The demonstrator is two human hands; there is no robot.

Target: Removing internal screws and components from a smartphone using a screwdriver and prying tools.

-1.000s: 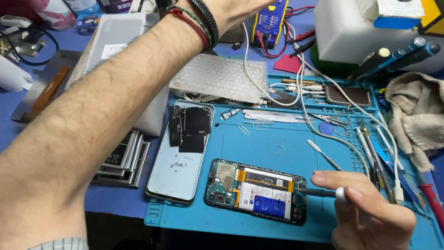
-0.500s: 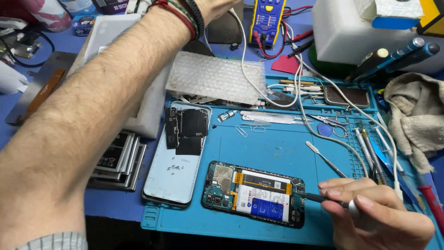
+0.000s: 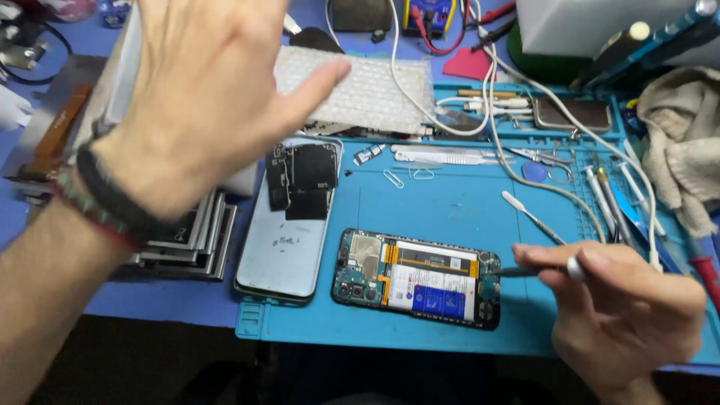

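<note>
On the blue work mat (image 3: 450, 206), the opened phone (image 3: 417, 278) lies back-off, boards and battery bare, its removed back cover (image 3: 285, 225) just left of it; right hand (image 3: 622, 315) pinches a thin tool (image 3: 536, 271) at the phone's right end, left hand (image 3: 202, 97) spread, holding nothing, above and left of it; reassembly not begun.

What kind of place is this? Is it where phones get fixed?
Most likely a phone repair bench: an opened phone lies on a blue work mat, with tweezers nearby, and the right hand holds a small tool to it.
</note>
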